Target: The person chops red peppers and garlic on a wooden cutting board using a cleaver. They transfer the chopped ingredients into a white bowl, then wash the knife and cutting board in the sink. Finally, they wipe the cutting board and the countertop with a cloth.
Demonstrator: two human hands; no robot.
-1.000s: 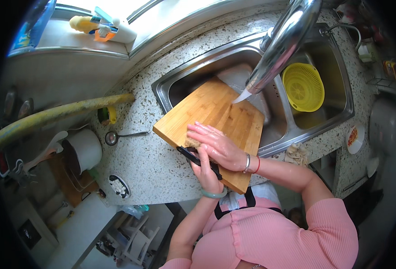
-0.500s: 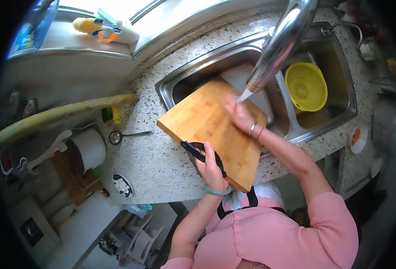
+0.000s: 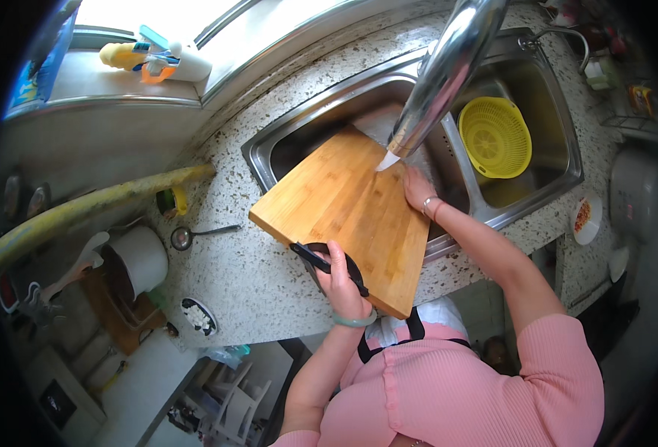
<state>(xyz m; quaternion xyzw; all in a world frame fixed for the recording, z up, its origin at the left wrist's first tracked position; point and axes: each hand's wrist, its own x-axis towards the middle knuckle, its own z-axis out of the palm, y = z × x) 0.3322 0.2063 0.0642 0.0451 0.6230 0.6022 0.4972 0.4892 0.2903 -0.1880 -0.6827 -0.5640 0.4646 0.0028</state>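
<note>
A wooden cutting board (image 3: 344, 212) slants over the left basin of the sink, its near end jutting past the counter edge toward me. My left hand (image 3: 338, 281) is closed around the black handle (image 3: 329, 266) on the board's left edge. On the board's right edge lies my right hand (image 3: 419, 189), fingers stretched out and pressed to the wet wood. The chrome faucet (image 3: 440, 82) hangs over the board, its white stream of water (image 3: 388, 161) falling on the surface close to my right fingers.
A yellow colander (image 3: 495, 138) sits in the right basin (image 3: 560, 112). On the counter to the left are a ladle (image 3: 182, 238) and a small dish with white pieces (image 3: 198, 316). A white bowl (image 3: 586, 218) with reddish bits stands right of the sink.
My right hand, blurred over the middle of the board before, has moved right and down to rest at its right edge. My left hand still grips the handle.
</note>
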